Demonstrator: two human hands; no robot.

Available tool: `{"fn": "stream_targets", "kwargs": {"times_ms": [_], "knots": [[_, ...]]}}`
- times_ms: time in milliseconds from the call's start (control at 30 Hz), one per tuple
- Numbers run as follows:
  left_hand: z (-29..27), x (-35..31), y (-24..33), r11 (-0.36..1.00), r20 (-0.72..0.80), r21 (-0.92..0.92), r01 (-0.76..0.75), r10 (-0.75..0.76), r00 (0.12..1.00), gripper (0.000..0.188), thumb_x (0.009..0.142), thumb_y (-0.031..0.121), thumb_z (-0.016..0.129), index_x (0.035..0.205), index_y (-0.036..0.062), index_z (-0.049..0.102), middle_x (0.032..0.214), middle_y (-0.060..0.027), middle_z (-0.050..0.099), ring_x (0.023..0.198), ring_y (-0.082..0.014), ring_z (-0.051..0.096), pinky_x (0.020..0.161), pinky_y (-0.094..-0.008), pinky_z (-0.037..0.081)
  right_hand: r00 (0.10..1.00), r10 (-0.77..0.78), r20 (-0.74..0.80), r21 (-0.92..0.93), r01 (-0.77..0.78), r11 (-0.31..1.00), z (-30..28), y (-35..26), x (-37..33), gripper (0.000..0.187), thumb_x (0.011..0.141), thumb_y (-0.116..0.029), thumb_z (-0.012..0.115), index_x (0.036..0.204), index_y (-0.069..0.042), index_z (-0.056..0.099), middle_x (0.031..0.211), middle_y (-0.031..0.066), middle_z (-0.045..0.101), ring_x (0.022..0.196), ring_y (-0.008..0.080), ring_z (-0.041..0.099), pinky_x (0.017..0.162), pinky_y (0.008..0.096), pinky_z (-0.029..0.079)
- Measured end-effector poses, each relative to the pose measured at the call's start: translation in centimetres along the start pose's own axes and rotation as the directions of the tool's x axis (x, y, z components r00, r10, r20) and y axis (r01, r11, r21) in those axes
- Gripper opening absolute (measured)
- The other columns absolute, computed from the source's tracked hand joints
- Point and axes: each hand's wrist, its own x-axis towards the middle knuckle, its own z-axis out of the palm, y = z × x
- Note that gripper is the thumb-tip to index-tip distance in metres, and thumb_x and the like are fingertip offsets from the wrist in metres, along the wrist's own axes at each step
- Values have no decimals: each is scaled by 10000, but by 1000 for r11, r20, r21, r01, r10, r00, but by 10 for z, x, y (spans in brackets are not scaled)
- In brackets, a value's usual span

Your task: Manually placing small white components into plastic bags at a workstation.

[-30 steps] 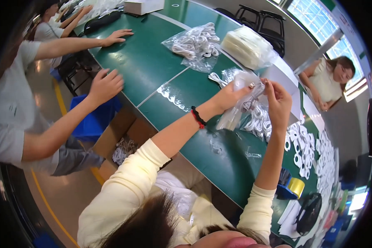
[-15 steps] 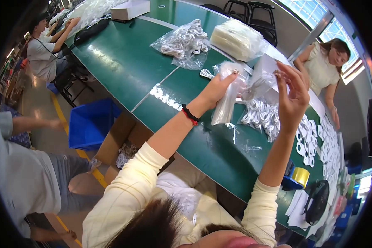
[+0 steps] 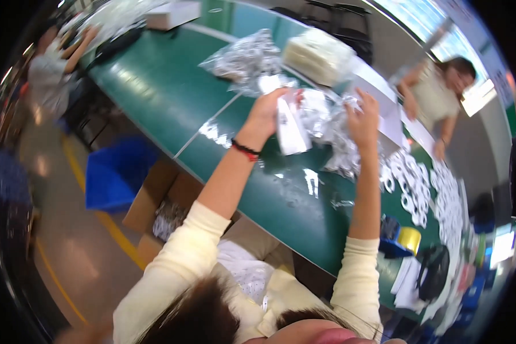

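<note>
My left hand (image 3: 265,116) is closed around a stack of clear plastic bags (image 3: 293,133), which hangs down over the table and shines white. To its right, the fingers of my right hand (image 3: 363,121) are curled together at a piece of clear film (image 3: 352,102); blur hides its exact edges. Between the hands lies more crinkled clear plastic (image 3: 315,112). Under and beside my right hand is a pile of bundled white cables (image 3: 345,153). Beyond my left hand, a clear bag of coiled white cables (image 3: 249,60) rests on the table.
A wrapped pale stack (image 3: 318,56) and white box (image 3: 378,97) stand beyond my hands on the green table (image 3: 155,86). White ring-shaped pieces (image 3: 410,183) spread rightward near a tape dispenser (image 3: 400,238). A blue bin (image 3: 117,175) and open carton (image 3: 149,200) stand left. A co-worker (image 3: 438,97) is across.
My right hand has come down and left, nearer my left hand. The bag stack has shifted left with my left hand. The passer-by at the left has mostly gone from view; the whole view has shifted slightly.
</note>
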Motion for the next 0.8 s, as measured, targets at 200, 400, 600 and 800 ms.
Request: {"fn": "stream_targets", "kwargs": {"times_ms": [200, 400, 600, 800], "knots": [[7, -7, -18, 975, 55, 171, 143, -154, 987, 370, 937, 282, 440, 1133, -22, 514, 979, -118, 627, 857, -218, 613, 777, -333, 502, 921, -389, 37, 121, 382, 916, 16, -40, -19, 299, 692, -96, 678, 988, -81, 634, 1043, 124, 597, 1014, 304, 533, 877, 396, 418], [-5, -3, -10, 923, 42, 251, 292, -311, 949, 403, 945, 383, 419, 1217, 93, 481, 1141, -64, 570, 1011, -191, 565, 858, -335, 472, 921, -363, 144, -264, 389, 883, 44, -67, -43, 356, 730, -158, 599, 1069, -65, 539, 961, 80, 589, 963, 248, 508, 803, 462, 328], [17, -9, -21, 936, -12, 316, 157, -161, 987, 409, 956, 366, 404, 1245, 81, 456, 1158, -54, 554, 1039, -182, 549, 892, -324, 450, 941, -336, 44, -326, 331, 885, 43, -58, -43, 347, 666, -126, 614, 997, -39, 555, 894, 74, 584, 939, 261, 491, 803, 455, 321], [12, -12, -19, 918, 1, 348, 190, -203, 979, 396, 951, 350, 430, 1236, 77, 464, 1124, -43, 570, 1011, -156, 557, 877, -304, 450, 953, -201, 229, -303, 265, 915, 39, -61, -38, 249, 688, -184, 596, 895, -48, 604, 907, 129, 598, 928, 315, 506, 792, 481, 342]]}}
